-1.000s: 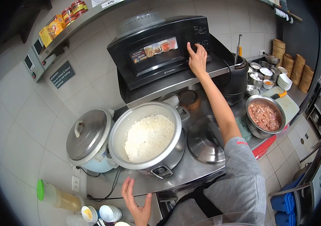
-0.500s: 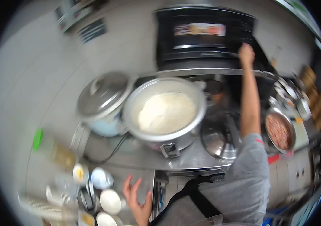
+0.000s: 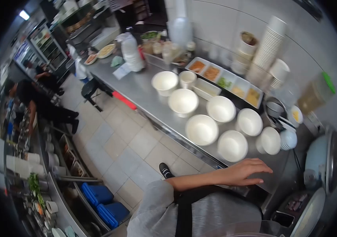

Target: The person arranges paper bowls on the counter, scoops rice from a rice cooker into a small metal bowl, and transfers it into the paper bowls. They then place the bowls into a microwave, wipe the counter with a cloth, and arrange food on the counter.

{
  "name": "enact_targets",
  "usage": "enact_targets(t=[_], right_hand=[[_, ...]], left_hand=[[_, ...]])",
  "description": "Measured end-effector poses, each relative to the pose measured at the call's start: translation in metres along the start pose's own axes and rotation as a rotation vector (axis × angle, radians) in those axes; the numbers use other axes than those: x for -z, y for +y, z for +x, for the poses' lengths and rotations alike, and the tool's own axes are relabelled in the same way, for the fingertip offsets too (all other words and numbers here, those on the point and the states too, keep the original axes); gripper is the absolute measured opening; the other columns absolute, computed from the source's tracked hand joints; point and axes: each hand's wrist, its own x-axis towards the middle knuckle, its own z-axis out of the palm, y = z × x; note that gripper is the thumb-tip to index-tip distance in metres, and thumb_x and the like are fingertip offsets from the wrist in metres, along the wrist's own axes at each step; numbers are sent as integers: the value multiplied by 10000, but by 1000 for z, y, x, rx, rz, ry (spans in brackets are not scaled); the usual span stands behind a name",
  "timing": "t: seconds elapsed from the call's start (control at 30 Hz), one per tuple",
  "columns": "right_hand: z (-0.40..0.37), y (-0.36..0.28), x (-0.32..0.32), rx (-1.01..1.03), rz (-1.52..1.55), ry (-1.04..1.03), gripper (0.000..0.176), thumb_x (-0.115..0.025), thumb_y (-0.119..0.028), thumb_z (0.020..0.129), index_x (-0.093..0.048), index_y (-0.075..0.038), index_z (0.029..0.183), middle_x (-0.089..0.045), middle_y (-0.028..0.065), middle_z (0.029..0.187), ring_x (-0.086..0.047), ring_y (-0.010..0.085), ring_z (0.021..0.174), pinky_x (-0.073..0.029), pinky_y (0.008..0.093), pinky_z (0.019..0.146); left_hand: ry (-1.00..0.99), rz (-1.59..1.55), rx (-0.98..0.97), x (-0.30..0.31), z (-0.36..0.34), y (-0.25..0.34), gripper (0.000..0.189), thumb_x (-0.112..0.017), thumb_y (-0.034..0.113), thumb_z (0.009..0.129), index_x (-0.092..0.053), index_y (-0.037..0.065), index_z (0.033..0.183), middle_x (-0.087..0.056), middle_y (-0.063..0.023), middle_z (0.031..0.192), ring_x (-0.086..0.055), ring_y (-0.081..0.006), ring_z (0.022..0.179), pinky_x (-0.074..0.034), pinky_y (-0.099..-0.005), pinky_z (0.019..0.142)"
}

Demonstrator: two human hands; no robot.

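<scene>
My left hand (image 3: 247,172) reaches over the steel counter's near edge, fingers stretched out and holding nothing. Several white bowls stand on the counter just beyond it; the nearest are a round bowl (image 3: 232,146) and a smaller bowl (image 3: 268,140). No food shows in these bowls. To the hand's right stands a lidded cooker (image 3: 321,158), and below that the large open pot (image 3: 310,213) is partly cut off. My right hand is out of view.
Toppings fill a sectioned tray (image 3: 224,82) behind the bowls. Tall stacked cups (image 3: 269,47) line the wall. Across the tiled floor (image 3: 136,146), a person in black (image 3: 38,100) bends at another counter. A stool (image 3: 92,94) and blue bins (image 3: 107,203) stand at floor level.
My view has swung left, from the pots and stove to the bowl counter. My right hand, earlier at the black appliance, has left the view. The left hand remains open.
</scene>
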Motion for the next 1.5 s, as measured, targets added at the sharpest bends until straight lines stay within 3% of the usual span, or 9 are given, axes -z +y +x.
enact_targets(t=[0.3,0.67,0.77,0.97,1.1,1.13,1.33,1.47,1.5], right_hand=[[-74,-347,-46,-206,813,-222,222,-522,-63,907,-549,52,1095,-617,113,923,-567,126,722,-471,212,612],[-141,-680,22,-331,1206,-678,226,-462,-115,932,-574,46,1046,-587,85,909,-480,77,636,-369,195,539],[-167,-794,46,-266,1634,-1056,419,-424,-332,921,-612,41,958,-609,110,842,-522,132,573,-402,248,543],[-277,-1111,65,-589,1967,-1966,268,-451,-102,940,-561,11,1156,-659,77,947,-617,90,821,-479,215,625],[-462,-1280,61,-200,1508,-1321,471,-552,-76,826,-464,-67,1288,-626,146,1051,-616,274,941,-481,291,751],[-491,-1304,65,-156,1394,-1096,530,-582,-54,783,-455,-74,1297,-625,148,1029,-615,298,913,-478,311,768],[-504,-1335,84,-146,1395,-1618,411,-676,-20,671,-603,-17,1075,-594,132,834,-574,288,718,-458,359,684],[-446,-1331,20,-128,1246,-2365,311,-715,-97,672,-615,-39,961,-613,90,783,-591,203,713,-473,334,672],[-440,-1342,23,-432,1285,-2275,291,-708,-98,680,-611,-36,947,-618,84,786,-585,186,705,-471,328,663]], left_hand=[[558,146,424,243,-216,56,378,-637,75,821,-544,58,1187,-649,-67,1019,-605,-170,966,-466,-304,851],[979,694,566,620,-384,-123,141,-611,29,794,-643,-13,925,-666,-130,786,-648,-167,722,-516,-282,632],[965,835,569,731,-396,-175,150,-605,53,790,-646,-8,921,-666,-155,840,-655,-230,757,-517,-322,679],[602,1390,627,867,-415,-250,356,-527,10,758,-558,-4,1113,-504,-219,1230,-455,-420,1130,-411,-422,938],[472,1210,662,891,-425,-282,505,-551,5,732,-468,16,1230,-480,-183,1261,-417,-394,1148,-356,-407,988],[443,1187,641,899,-429,-290,487,-559,0,728,-482,12,1208,-496,-180,1236,-448,-380,1113,-370,-400,974],[396,926,650,940,-434,-261,297,-675,99,689,-512,74,936,-528,-132,895,-534,-312,900,-452,-416,785],[233,913,728,1012,-440,-199,423,-772,238,632,-525,88,942,-530,-118,926,-545,-297,909,-466,-408,753],[219,889,701,1045,-449,-191,427,-782,264,628,-537,80,924,-537,-121,926,-548,-297,903,-465,-402,749]])
